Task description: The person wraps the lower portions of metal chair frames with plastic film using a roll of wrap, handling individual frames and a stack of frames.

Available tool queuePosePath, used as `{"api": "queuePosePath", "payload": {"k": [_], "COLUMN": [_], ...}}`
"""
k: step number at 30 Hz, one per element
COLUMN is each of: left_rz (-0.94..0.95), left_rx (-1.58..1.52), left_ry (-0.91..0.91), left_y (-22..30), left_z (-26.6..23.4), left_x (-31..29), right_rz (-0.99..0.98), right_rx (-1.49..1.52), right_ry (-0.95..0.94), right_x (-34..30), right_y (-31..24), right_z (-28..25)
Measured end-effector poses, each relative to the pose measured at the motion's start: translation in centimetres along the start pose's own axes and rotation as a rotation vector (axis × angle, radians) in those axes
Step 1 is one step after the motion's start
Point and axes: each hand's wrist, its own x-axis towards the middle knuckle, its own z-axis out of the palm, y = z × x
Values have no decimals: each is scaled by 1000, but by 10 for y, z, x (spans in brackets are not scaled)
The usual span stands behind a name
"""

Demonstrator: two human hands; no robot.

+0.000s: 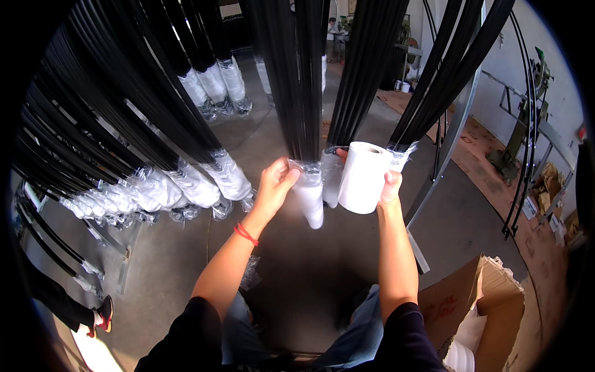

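The right grip [390, 188] holds a round white plastic roll [361, 181] nearly upright; left of it, the left grip [277, 181] pinches clear wrap [308, 180] above grey floor [176, 273].

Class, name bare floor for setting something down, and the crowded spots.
Bare floor: between left-side bundles and left forearm; between metal post and brown strip. Crowded: around left hand, right hand, wrapped bundle and white roll.

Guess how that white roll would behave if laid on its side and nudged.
The white roll would probably roll easily, given its cylindrical shape. Its smooth-looking surface may be slippery. It seems manageable in weight, as the right hand alone holds it.
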Motion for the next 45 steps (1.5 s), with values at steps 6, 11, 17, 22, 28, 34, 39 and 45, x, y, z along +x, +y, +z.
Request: {"api": "queuePosePath", "payload": {"k": [6, 11, 17, 22, 28, 34, 39, 45], "left_rz": [265, -7, 18, 144, 193, 179, 190, 134], "left_rx": [175, -131, -267, -57, -305, -491, -436, -408], "left_ry": [-117, -285, -182, 64, 49, -345, -570, -427], "left_y": [35, 51, 77, 94, 85, 91, 81, 88], "left_z": [12, 22, 42, 59, 70, 48, 33, 50], "left_x": [-21, -54, -83, -92, -99, -100, -93, -99], "right_rz": [59, 199, -212, -286, -358, -294, -282, -442], "right_rx": [17, 6, 137, 233, 521, 465, 425, 8], "right_ry": [-126, -212, -16, 377, 619, 731, 821, 877], "right_x": [-20, -46, -96, -125, -125, -133, -149, -128], "right_y": [-14, -22, -2, 16, 26, 30, 40, 54], "right_z": [34, 112, 180, 231, 249, 249, 256, 281]}}
